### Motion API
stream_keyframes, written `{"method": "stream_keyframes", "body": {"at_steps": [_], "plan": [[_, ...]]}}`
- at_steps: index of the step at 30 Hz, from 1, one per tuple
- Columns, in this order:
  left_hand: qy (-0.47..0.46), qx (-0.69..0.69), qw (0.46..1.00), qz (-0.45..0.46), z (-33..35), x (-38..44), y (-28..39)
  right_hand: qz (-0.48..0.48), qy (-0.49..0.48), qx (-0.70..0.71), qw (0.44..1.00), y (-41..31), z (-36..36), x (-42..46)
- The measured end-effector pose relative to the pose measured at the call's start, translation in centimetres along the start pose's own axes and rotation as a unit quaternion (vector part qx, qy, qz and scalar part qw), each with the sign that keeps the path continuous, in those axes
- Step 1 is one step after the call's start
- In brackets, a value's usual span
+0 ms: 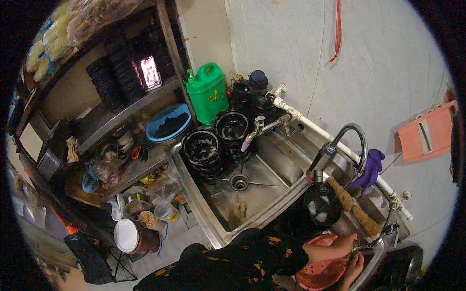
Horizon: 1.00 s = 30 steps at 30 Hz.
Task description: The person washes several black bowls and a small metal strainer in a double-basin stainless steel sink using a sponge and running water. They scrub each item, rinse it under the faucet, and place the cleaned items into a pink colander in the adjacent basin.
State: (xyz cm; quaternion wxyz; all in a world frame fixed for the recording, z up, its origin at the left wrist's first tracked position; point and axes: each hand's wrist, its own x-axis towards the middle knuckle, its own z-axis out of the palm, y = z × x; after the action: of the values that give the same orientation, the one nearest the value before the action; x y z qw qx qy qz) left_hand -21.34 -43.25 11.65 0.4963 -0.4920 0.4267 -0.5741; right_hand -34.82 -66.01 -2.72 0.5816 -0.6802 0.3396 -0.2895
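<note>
At the lower right, my left hand (349,241) reaches out from a black sleeve with orange marks, over a red plastic basin (322,274). My right hand (356,262) is just below it, close to the same basin's edge. The two hands nearly meet by a metal tap fitting (370,244); whether they hold something small is too unclear to tell. Beside my sleeve stands a black bowl or pot (322,209) with whitish patches inside, beneath a chrome gooseneck faucet (347,129). A brown, worn strip (351,205) lies along the sink divider.
Stacks of wet black bowls (201,147) stand in the left steel sink basin (269,192). Behind are a green jerrycan (209,94) and a blue basin (169,122) with dark contents. A purple cloth (370,169) hangs on the white pipe (316,123). A lidded bucket (134,236) stands lower left.
</note>
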Motion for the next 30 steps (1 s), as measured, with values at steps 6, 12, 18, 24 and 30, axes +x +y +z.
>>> {"method": "stream_keyframes", "body": {"at_steps": [6, 12, 18, 24, 30], "plan": [[-0.06, 0.361, 0.928, 0.074, -2.2, 2.0, 3.4, -0.011, -0.078, -0.127, 0.989, -1.8, -0.1, -0.1], [0.093, 0.914, 0.048, 0.391, 1.5, 6.3, 11.6, 0.0, -0.063, -0.153, 0.986, -8.4, 4.9, -1.4], [0.164, 0.868, -0.079, 0.462, 2.9, 8.0, 10.7, 0.029, -0.072, 0.044, 0.996, -4.4, 5.5, 1.3], [0.153, 0.893, -0.03, 0.423, 2.5, 8.3, 9.5, 0.019, -0.016, 0.06, 0.998, -4.7, 6.7, 1.6], [0.234, 0.886, 0.011, 0.4, 4.5, 7.4, 10.1, 0.047, -0.053, 0.052, 0.996, -6.2, 7.0, 0.5]]}}
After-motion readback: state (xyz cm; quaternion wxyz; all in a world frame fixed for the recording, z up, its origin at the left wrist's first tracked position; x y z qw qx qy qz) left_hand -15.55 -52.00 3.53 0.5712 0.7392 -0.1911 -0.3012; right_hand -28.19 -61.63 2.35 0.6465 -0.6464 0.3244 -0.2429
